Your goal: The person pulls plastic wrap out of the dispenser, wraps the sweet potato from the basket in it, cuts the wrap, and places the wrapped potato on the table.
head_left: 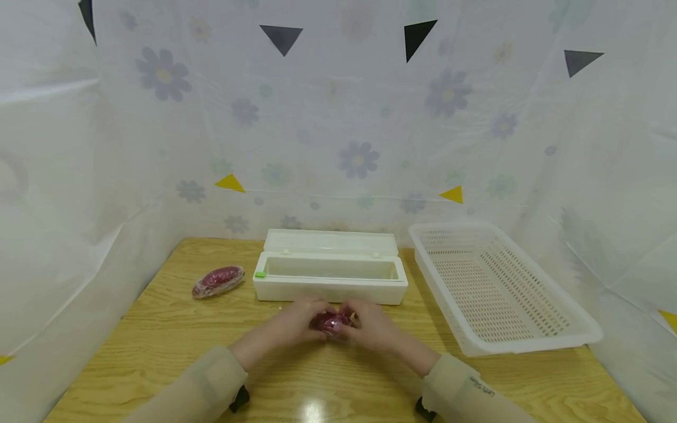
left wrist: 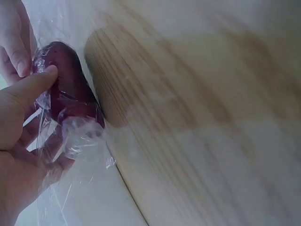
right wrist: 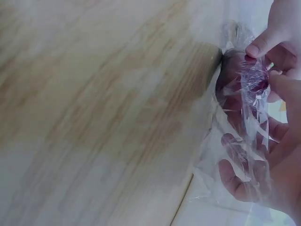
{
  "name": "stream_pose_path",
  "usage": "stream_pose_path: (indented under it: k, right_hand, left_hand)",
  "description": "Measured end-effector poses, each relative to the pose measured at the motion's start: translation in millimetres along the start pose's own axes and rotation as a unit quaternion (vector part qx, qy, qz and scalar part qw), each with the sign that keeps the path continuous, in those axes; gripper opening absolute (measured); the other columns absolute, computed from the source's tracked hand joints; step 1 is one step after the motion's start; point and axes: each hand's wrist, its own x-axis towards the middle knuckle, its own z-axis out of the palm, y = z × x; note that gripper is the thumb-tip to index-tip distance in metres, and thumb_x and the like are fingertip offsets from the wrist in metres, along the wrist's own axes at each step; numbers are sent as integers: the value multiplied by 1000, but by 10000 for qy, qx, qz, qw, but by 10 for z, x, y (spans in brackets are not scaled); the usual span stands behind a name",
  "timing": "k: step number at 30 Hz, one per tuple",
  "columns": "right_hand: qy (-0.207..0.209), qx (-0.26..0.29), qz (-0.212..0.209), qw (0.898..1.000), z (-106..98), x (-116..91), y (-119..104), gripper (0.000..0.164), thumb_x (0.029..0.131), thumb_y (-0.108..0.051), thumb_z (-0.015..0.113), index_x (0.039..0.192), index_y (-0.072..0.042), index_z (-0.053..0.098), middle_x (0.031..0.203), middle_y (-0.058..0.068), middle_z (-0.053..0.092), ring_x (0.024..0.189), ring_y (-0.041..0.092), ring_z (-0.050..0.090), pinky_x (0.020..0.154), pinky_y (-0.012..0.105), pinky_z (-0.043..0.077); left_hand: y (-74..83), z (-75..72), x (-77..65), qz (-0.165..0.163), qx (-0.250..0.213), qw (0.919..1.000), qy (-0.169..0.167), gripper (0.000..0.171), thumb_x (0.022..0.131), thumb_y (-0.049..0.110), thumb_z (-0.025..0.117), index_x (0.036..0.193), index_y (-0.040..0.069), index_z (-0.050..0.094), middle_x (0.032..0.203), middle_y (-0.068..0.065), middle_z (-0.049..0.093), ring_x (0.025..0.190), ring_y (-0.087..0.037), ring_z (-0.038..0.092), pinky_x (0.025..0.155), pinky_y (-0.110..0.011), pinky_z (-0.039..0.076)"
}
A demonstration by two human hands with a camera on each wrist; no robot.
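An oblong, purple-red vegetable (head_left: 331, 324) in clear plastic wrap is held between both hands, just in front of the white cling film dispenser (head_left: 330, 291). My left hand (head_left: 305, 321) grips its left end; in the left wrist view the thumb (left wrist: 40, 84) presses on its dark, shiny skin. My right hand (head_left: 371, 324) holds the other end. Loose cling film (right wrist: 256, 136) hangs across the right fingers in the right wrist view, and more film (left wrist: 82, 136) bunches at the vegetable's end in the left wrist view.
A similar wrapped purple-red vegetable (head_left: 218, 281) lies on the table at left. The dispenser's lid (head_left: 330, 241) stands raised, with a green slider (head_left: 260, 274) on its front edge. A white perforated basket (head_left: 529, 345) occupies the right side. Plastic curtains surround the wooden table (head_left: 174, 352).
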Motion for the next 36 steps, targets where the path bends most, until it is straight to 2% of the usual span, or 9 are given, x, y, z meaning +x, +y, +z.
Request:
stream_pose_path:
  k: [5, 9, 12, 18, 23, 28, 36]
  right_hand:
    - [-126, -89, -73, 9999, -75, -52, 22, 20, 89, -34, 65, 99, -16, 63, 95, -4, 64, 83, 9, 58, 69, 22, 48]
    - [-121, -168, -149, 9997, -83, -45, 39, 20, 89, -30, 64, 99, -13, 64, 93, -1, 65, 83, 11, 60, 68, 22, 49]
    - [-128, -149, -50, 9998, -83, -33, 43, 22, 90, -31, 64, 101, -12, 65, 94, 0, 66, 82, 10, 60, 68, 22, 48]
    - [-189, -16, 121, 9997, -79, -9, 46, 24, 89, -32, 64, 103, -12, 65, 94, -1, 66, 80, 8, 58, 68, 23, 48]
    - [-183, -53, 58, 9998, -76, 3, 58, 28, 90, -34, 62, 104, -10, 65, 93, 0, 67, 80, 9, 59, 69, 24, 49]
    - [-171, -63, 76, 9998, -85, 16, 64, 31, 91, -36, 61, 104, -9, 66, 91, 0, 67, 78, 10, 60, 67, 24, 49]
    - [-162, -305, -64, 9994, -79, 24, 55, 27, 92, -34, 60, 103, -10, 66, 90, -1, 67, 78, 9, 59, 67, 24, 48]
  left_hand:
    - [71, -9, -15, 53, -210, 9998, -34, 43, 76, 21, 78, 115, 12, 63, 106, 1, 63, 98, -12, 59, 88, -27, 49]
    - [64, -15, -60, 177, 21, 9994, 303, 34, 75, 22, 79, 104, 14, 65, 102, 3, 62, 95, -13, 58, 86, -29, 50]
    - [35, -6, -83, 222, 242, 9979, 565, 23, 76, 23, 78, 94, 16, 66, 96, 5, 60, 91, -11, 55, 83, -29, 49]
    - [-13, 16, -94, 421, 493, 9947, 797, 11, 79, 21, 76, 84, 17, 66, 88, 7, 63, 86, -12, 54, 81, -31, 48]
    - [-31, 22, -109, 613, 717, 9923, 804, 10, 78, 21, 75, 79, 20, 65, 83, 9, 62, 83, -10, 52, 78, -28, 46]
    - [5, -4, -156, 708, 652, 9936, 587, 10, 79, 22, 75, 76, 22, 65, 80, 12, 60, 83, -8, 49, 79, -29, 40]
    - [33, -17, -174, 633, 811, 9935, 480, 7, 80, 26, 75, 79, 22, 69, 81, 11, 61, 85, -9, 50, 80, -30, 39]
